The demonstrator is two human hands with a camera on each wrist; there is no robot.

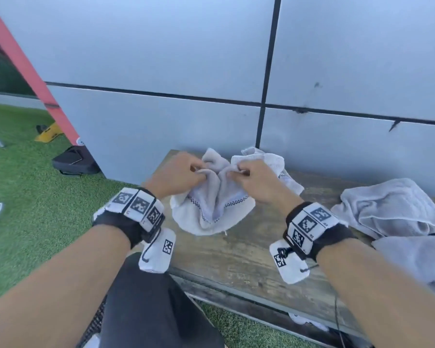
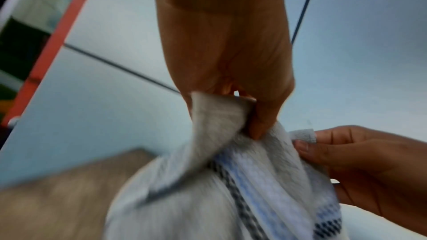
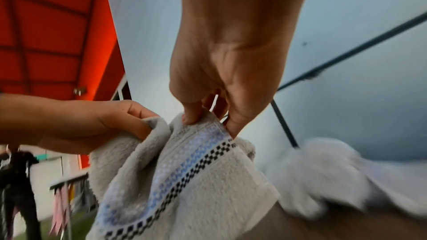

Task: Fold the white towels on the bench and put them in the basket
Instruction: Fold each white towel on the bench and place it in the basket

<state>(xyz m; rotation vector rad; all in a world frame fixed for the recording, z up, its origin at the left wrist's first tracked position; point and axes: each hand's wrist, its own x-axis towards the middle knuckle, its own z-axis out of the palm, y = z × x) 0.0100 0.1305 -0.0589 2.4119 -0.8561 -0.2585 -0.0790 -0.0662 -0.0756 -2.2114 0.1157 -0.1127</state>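
Towel (image 1: 212, 209), held over desk (image 1: 239, 249)
Left hand (image 1: 180, 175) and right hand (image 1: 258, 180), knuckles up, close together, each pinching the towel's bunched top edge.

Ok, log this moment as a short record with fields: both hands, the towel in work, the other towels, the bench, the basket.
left hand: pinches the upper edge of the held towel
right hand: pinches the same edge, close beside the left
held towel: white with a blue and black checked band, bunched, lower part resting on the bench
other towels: crumpled on the bench to the right; one more behind the hands by the wall
bench: worn wood
basket: not in view
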